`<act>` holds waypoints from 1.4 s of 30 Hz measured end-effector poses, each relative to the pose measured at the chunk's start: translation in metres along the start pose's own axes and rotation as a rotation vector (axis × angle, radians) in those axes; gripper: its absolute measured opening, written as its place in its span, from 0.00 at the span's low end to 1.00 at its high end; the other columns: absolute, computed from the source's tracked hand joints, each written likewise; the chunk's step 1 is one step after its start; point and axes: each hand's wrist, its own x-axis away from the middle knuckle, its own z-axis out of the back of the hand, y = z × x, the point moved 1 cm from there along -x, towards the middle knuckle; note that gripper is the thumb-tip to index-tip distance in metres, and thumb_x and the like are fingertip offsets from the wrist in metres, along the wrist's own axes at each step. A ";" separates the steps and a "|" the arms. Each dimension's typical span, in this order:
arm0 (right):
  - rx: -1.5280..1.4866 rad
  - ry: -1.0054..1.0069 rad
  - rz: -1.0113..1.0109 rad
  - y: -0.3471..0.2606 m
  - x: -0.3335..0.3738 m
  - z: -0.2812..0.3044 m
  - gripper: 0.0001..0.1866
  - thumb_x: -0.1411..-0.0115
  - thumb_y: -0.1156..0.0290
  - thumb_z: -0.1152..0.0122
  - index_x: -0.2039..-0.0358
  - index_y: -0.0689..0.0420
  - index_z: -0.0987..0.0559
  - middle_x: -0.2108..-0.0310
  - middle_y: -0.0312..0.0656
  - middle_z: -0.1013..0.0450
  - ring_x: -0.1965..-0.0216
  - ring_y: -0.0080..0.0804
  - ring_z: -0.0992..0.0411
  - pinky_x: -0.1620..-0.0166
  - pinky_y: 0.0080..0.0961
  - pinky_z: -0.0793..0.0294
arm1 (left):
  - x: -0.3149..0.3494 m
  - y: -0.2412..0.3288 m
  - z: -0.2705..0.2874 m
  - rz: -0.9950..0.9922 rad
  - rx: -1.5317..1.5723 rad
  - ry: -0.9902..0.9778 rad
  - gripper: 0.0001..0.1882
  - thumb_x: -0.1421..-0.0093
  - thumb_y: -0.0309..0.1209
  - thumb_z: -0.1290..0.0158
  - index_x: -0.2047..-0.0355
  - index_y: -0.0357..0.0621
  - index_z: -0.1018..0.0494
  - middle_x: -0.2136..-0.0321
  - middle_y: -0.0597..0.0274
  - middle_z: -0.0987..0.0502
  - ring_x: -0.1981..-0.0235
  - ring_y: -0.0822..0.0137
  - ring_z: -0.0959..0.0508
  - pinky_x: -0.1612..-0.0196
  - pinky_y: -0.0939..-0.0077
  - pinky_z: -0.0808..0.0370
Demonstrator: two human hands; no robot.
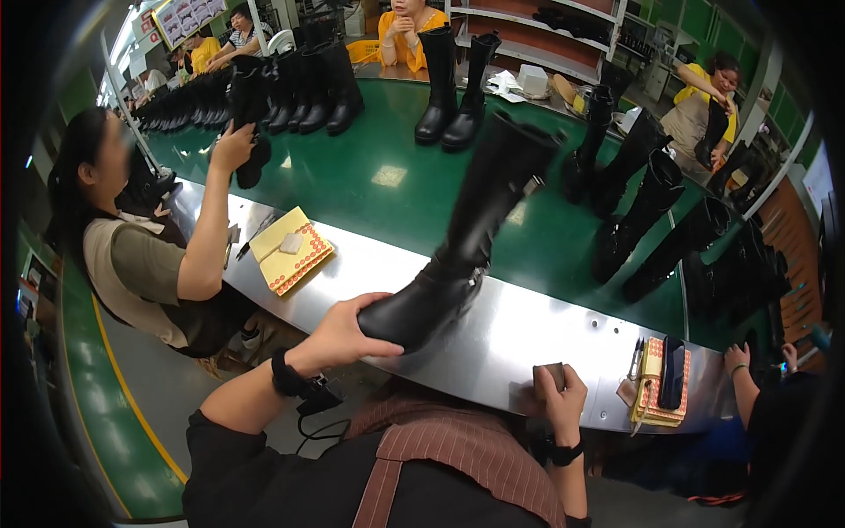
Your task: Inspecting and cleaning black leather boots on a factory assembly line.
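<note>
My left hand (339,336) grips a tall black boot (484,198) round its toe. The boot is tilted above the metal table edge, its shaft pointing up and to the right over the green belt; buckles show at ankle and top. Lower right, my right hand (566,403) pinches a small flat brown block (546,380), whose material I cannot make out. It is apart from the boot, close to the table's front edge.
A green conveyor belt (352,176) carries a pair of boots (438,88) at the back and several boots (640,216) at right. Yellow sheets with red stickers (295,255) lie left; a phone (672,374) lies on another stack. A person (141,238) stands left; others work around.
</note>
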 end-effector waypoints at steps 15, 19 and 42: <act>0.341 0.210 0.004 0.044 -0.004 -0.011 0.17 0.44 0.67 0.33 0.76 0.65 0.30 0.77 0.52 0.32 0.75 0.39 0.32 0.73 0.43 0.37 | -0.378 -0.028 0.214 0.054 -0.139 0.719 0.48 0.62 0.40 0.26 0.44 0.27 0.33 0.61 0.49 0.20 0.65 0.64 0.18 0.60 0.72 0.20; 0.468 0.190 -0.106 0.033 -0.004 -0.014 0.15 0.44 0.68 0.33 0.75 0.64 0.29 0.76 0.51 0.32 0.75 0.40 0.33 0.71 0.42 0.36 | -0.501 -0.058 0.260 -0.093 -0.252 0.890 0.53 0.62 0.48 0.27 0.40 0.32 0.35 0.49 0.39 0.24 0.48 0.49 0.22 0.44 0.64 0.26; 0.573 0.166 -0.176 0.015 -0.012 -0.011 0.11 0.41 0.69 0.34 0.71 0.62 0.26 0.74 0.50 0.31 0.72 0.49 0.33 0.65 0.40 0.32 | -0.634 -0.088 0.149 -0.117 -0.579 0.358 0.70 0.62 0.42 0.31 0.27 0.59 0.67 0.33 0.38 0.46 0.30 0.42 0.48 0.30 0.42 0.52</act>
